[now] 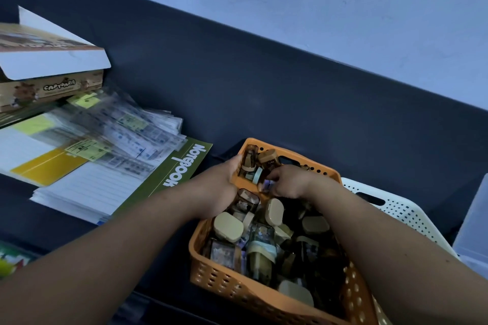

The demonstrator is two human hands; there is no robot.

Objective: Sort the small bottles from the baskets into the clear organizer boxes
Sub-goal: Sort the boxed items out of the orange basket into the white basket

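An orange perforated basket sits at lower centre, filled with several small brown bottles with beige caps. Both my hands reach into its far end. My left hand curls over the basket's left rim, its fingers around brown bottles at the far corner. My right hand pinches a small bottle with a purple label inside the basket. A clear organizer box shows partly at the right edge.
A white perforated basket lies behind the orange one on the right. To the left are a green notebook, stacked lined pads, sleeves of stickers and an open cardboard box. A dark ledge and pale wall run behind.
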